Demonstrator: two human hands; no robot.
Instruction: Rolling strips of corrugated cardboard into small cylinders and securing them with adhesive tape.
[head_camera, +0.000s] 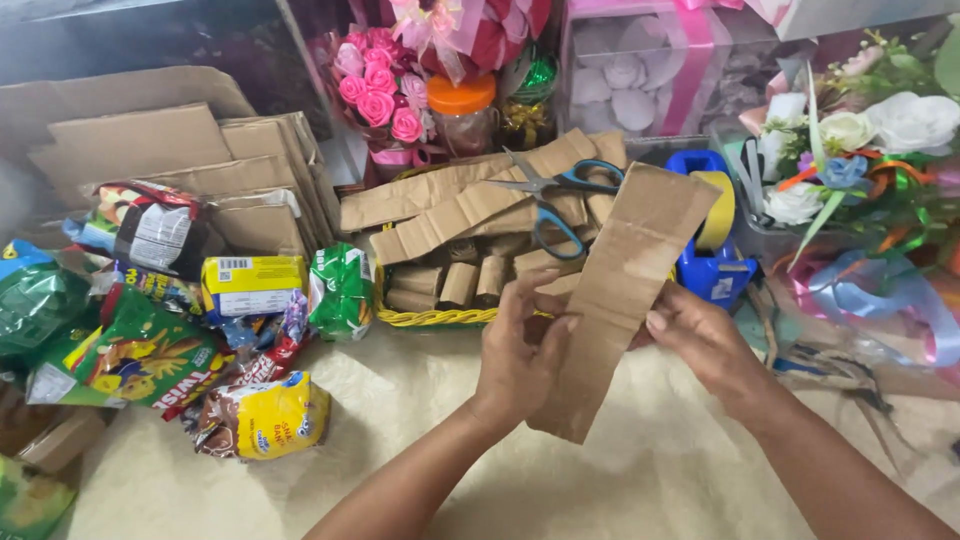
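cardboard strip (617, 300) — long, brown, held up on a slant over the cream mat (400, 420), its lower end between the two wrists. left hand (520, 350): fingers closed around the strip's left edge, gripping it. right hand (700, 335): closed on the right edge, thumb on the front face, fingers behind. behind the strip: yellow woven basket (440, 317) filled with rolled cardboard pieces (460, 283), more flat strips lying across its top, and blue-handled scissors (555, 195) resting on those. just right of the strip — blue tape dispenser (710, 265) with a yellow roll. left side: heap of snack packets (180, 330), flattened cardboard sheets (190, 160) behind it. rear: pink rose bouquet (380, 90), orange-lidded jar (462, 115). far right: white flower arrangement (860, 150) with ribbons.
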